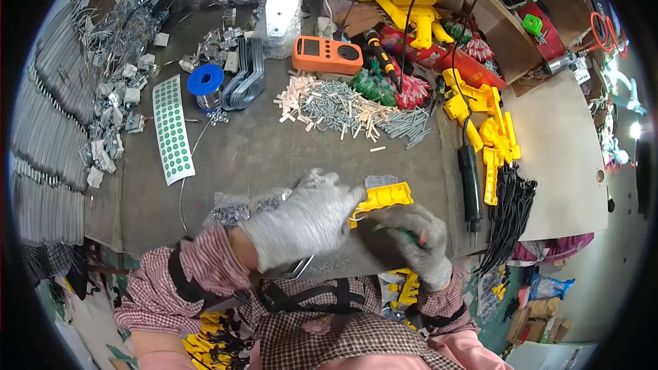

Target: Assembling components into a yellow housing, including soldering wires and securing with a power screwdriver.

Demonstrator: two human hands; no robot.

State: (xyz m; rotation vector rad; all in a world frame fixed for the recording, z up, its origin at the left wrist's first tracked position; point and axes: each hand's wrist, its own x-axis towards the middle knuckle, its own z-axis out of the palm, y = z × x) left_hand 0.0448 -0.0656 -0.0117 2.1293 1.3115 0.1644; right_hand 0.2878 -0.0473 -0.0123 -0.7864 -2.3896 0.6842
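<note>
Apron, gloved hands at yellow casing

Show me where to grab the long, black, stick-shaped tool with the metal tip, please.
Grip the long black cylindrical tool around its middle, probably coming from the left: its slim, straight body suits a wrapped grip, yellow plastic parts and thin black cables crowd its right side, and the metal tip is at its near end.
</note>
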